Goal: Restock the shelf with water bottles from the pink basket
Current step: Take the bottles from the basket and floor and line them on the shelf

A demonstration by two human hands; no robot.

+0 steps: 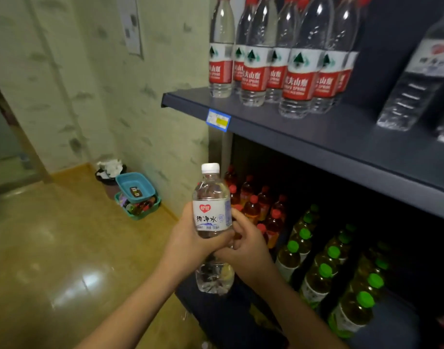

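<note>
Here, low in the middle of the frame, both hands hold one bottle upright in front of the shelf. The left hand wraps its fingers round the bottle's middle from the left, thumb across the lower edge of the white label. The right hand curls round it from the right and behind, fingertips touching the label's right edge. The bottle is clear, with a white cap, a red heart on its label, and water showing below the hands. It sits below the level of the dark upper shelf board and just left of the lower compartment.

On the upper board, at the top right of the frame, stands a cluster of red-label bottles with red caps, packed close together. Further right, a white-label bottle like the held one stands near the frame edge, apart from the cluster. A blue price tag is fixed to the board's front lip.

In the lower compartment, red-cap bottles of amber drink stand just behind the hands, and green-cap bottles run in rows toward the lower right.

At the left centre of the frame, on the yellowish floor by the wall, a blue basin rests on a green basket, beside a bin stuffed with white paper.
</note>
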